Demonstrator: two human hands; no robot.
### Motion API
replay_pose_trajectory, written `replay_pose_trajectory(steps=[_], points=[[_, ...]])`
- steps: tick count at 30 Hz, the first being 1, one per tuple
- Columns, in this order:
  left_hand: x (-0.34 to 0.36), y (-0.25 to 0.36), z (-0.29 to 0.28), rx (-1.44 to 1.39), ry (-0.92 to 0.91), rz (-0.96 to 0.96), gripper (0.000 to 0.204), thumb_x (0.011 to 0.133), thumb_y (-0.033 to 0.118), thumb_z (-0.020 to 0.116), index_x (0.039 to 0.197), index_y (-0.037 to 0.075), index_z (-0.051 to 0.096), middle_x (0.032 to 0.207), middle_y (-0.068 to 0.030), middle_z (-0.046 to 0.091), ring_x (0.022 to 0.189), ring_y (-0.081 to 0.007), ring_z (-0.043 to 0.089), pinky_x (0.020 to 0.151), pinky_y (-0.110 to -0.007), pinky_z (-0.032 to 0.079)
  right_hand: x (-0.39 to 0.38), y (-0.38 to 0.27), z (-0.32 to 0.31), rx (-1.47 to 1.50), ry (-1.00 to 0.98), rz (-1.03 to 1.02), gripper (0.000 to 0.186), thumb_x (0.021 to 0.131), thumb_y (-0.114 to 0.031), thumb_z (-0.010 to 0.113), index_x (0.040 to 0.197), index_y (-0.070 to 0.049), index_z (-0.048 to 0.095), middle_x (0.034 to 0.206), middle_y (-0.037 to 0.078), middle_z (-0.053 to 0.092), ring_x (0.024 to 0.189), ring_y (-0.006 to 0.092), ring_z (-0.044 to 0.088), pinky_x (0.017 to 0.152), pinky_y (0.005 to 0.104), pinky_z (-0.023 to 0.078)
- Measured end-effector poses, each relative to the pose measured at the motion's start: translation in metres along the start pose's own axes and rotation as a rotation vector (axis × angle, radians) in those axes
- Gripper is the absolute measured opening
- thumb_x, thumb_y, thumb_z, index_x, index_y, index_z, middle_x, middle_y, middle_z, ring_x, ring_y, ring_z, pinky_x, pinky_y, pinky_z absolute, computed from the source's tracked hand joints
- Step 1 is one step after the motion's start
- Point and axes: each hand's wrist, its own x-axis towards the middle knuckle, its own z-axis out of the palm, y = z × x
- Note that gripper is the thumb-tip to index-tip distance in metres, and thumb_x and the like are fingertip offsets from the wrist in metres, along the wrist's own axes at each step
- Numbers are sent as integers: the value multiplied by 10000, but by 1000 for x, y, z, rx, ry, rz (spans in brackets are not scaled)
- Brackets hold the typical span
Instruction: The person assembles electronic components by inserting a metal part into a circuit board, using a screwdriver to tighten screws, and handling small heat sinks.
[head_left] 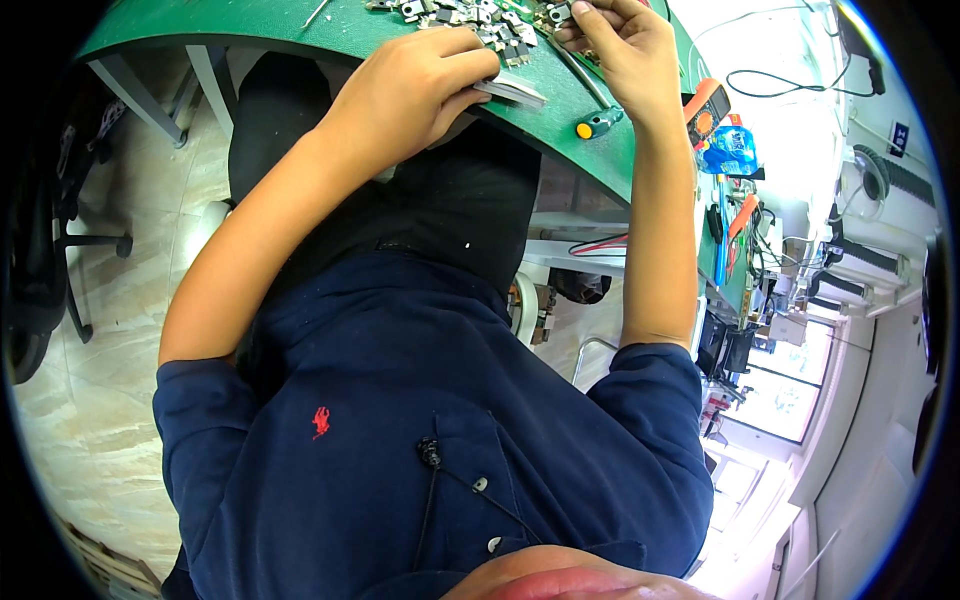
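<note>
We cannot make out the small metal parts (pixel 470 15) on the green table (pixel 590 150): too small, and cut off by the top edge. Our right hand (pixel 620 45) hides whatever its fingertips pinch.

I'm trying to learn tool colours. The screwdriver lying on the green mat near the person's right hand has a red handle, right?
Not quite. The head view shows the screwdriver lying on the green mat just below the right hand, but its handle is green with an orange end, not red.
</note>
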Motion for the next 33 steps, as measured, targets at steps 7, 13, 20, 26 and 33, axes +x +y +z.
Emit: replay_pose_trajectory(steps=[7,13,20,26,33], points=[[-2,6,6,-15,-64,31,174,843,55,750,983,-7,667,1028,-144,690,933,-350,678,818,-406,561,-8,5,4,66,4,73,226,1001,-98,646,1164,58,660,891,64,704,767,111,671,718,256,571],[-4,5,9,-10,-58,60,171,836,44,747,977,-8,666,1051,-135,693,954,-346,677,835,-412,560,0,-1,10,-34,-52,15,173,963,-86,677,1078,42,698,875,57,715,764,112,667,701,258,552],[-4,2,8,-52,-65,51,178,822,39,747,975,-6,667,1054,-134,690,953,-343,676,836,-411,556,14,-7,31,-430,-36,-147,162,920,-118,709,967,37,713,744,83,698,663,138,642,632,302,514],[-5,1,8,-55,-74,51,175,840,64,743,982,2,662,1057,-128,685,960,-336,672,843,-416,548,18,-6,40,-339,-145,0,165,919,-122,711,924,43,704,676,99,669,613,146,631,597,324,503],[-5,2,7,-42,-82,43,165,854,80,740,978,5,660,1054,-121,685,958,-331,669,843,-419,546,20,-2,39,-490,-125,-175,160,910,-124,710,945,32,704,766,137,687,677,195,654,645,347,519]])
